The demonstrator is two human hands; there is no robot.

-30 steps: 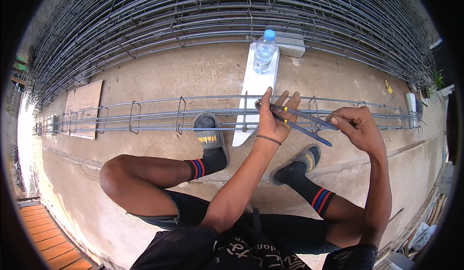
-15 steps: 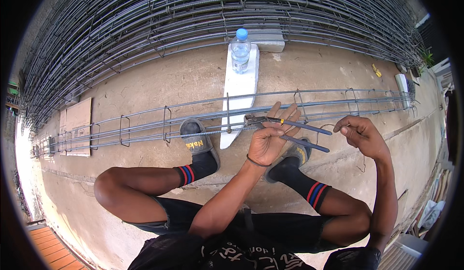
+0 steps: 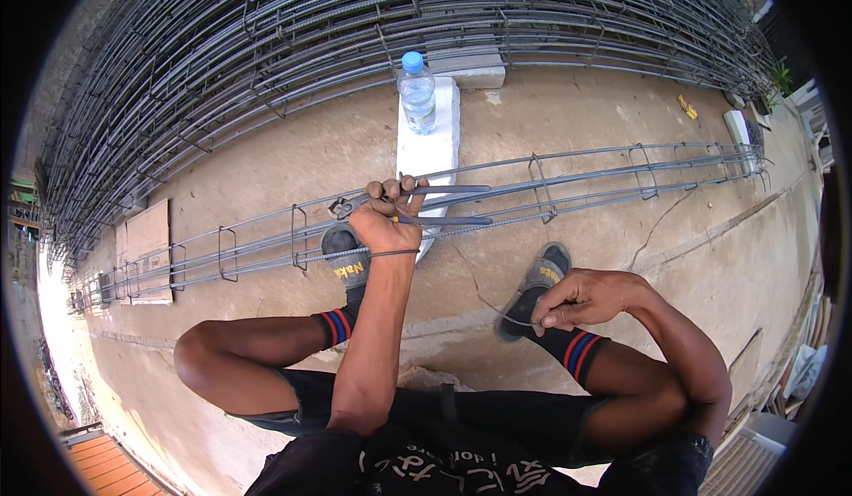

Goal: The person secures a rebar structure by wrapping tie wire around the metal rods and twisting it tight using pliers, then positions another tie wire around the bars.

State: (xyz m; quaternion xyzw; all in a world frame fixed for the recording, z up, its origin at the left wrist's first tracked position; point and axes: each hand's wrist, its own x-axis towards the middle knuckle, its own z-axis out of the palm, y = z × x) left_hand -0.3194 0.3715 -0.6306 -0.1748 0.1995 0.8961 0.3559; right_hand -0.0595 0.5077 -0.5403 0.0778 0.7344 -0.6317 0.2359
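My left hand (image 3: 386, 216) is closed around a pair of pincers (image 3: 461, 221) with blue-grey handles. Their metal head sticks out to the left of my fist, the two spread handles to the right. The fist hovers over a long, narrow rebar cage (image 3: 586, 177) lying crosswise before my feet; from above, I cannot tell whether they touch. Between the thumb and fingertips of my right hand (image 3: 581, 301), above my right shin, is the end of a thin tie wire (image 3: 479, 290). The wire curves up and left toward the cage.
A white slab (image 3: 430, 154) passes under the cage, with a clear water bottle (image 3: 416, 97) standing on it. Beyond rises a large stack of rebar cages (image 3: 293, 43). Flat cardboard (image 3: 146, 248) lies at the left. My sandalled feet are close to the cage.
My left hand has moved left, and its fingers have gone from outstretched to wrapped round the pincers. My right hand has come down and left with the wire, which now shows longer.
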